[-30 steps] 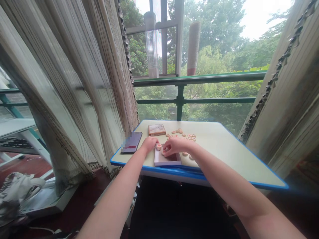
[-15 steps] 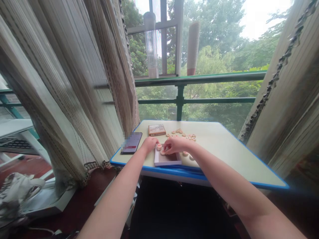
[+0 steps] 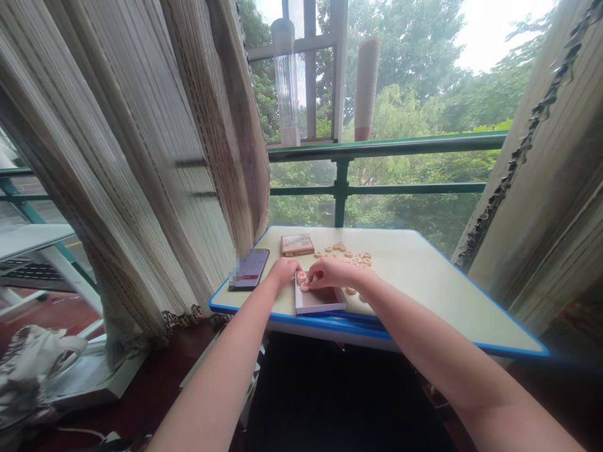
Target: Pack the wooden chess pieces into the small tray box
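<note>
An open shallow box (image 3: 321, 309) with pale walls and a brown inside lies at the table's near edge. My left hand (image 3: 285, 270) is closed at its far left corner, fingers on the rim. In that corner sits a round Chinese chess piece (image 3: 302, 276) with a red character. A second Chinese chess piece (image 3: 305, 287) lies just nearer to me, touching or almost touching the first. My right hand (image 3: 331, 274) reaches over the box from the right, with its thumb and fingers closed on this second piece. The right palm hides part of the box's far side.
Several loose chess pieces (image 3: 339, 247) are scattered beyond and right of the box on the cream, blue-edged table (image 3: 438, 301). A closed box (image 3: 297, 245) with a picture lid lies behind my left hand. At left is a phone (image 3: 249, 270). A green railing (image 3: 386, 149) stands behind.
My right hand has shifted the second piece slightly left, closer to the first piece in the corner. The box sits slightly further right in view. My left hand stays at its corner.
</note>
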The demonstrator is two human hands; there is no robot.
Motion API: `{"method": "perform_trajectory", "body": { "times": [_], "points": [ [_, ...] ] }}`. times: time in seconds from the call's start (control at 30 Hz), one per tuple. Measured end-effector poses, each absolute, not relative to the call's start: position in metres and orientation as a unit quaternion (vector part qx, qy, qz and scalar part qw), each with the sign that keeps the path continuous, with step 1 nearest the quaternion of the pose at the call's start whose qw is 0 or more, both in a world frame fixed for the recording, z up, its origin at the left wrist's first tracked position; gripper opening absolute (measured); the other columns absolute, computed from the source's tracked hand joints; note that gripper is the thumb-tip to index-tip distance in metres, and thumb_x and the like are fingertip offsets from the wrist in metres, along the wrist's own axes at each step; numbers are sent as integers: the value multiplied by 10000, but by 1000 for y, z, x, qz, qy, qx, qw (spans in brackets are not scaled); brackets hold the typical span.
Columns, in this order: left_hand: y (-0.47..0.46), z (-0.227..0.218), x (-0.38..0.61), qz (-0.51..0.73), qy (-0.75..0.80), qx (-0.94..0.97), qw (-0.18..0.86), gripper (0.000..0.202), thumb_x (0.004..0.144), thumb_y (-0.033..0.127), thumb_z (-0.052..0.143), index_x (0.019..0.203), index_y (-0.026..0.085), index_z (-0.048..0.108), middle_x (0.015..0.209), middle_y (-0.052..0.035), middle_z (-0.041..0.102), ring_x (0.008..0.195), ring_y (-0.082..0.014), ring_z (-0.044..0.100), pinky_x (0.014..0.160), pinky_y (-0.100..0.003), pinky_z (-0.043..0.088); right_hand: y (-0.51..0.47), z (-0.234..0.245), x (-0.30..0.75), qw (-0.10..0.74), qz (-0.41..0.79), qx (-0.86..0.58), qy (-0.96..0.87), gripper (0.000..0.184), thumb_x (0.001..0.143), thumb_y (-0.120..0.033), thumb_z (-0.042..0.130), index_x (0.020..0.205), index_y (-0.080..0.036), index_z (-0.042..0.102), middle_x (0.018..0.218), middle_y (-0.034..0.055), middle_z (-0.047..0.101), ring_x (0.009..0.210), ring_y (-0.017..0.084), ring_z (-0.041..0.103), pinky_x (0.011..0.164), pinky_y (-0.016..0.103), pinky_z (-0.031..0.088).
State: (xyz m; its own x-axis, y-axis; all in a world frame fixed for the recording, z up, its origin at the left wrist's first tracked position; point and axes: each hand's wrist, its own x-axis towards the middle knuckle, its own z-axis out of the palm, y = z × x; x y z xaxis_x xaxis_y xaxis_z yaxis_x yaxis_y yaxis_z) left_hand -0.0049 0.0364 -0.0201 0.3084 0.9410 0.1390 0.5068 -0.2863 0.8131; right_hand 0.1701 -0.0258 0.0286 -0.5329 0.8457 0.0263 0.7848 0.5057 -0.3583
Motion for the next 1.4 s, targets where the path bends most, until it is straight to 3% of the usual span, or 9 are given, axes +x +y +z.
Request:
{"method": "perform_trajectory", "body": {
  "times": [0.57,1.03,1.4],
  "points": [
    [36,-22,-5,338,473,745,327,217,654,185,418,550,157,607,617,-40,632,620,-143,551,605,-240,439,-23,24,168,113,137,-468,-866,203,720,-375,637,815,-211,709,720,3,656,588,105,520,522,198,327],
    [33,-17,-5,314,490,751,312,236,673,195,411,577,156,623,658,-43,651,669,-147,571,628,-232,453,-26,25,165,92,125,-496,-854,272,735,-456,615,807,-206,696,742,23,659,587,117,525,510,209,323],
    [41,-23,-5,324,471,755,322,265,694,174,384,587,156,626,710,-59,654,708,-150,569,663,-246,466,-24,22,167,97,109,-488,-861,228,738,-417,598,789,-218,697,732,22,656,601,131,534,519,225,334]
  ]
}}
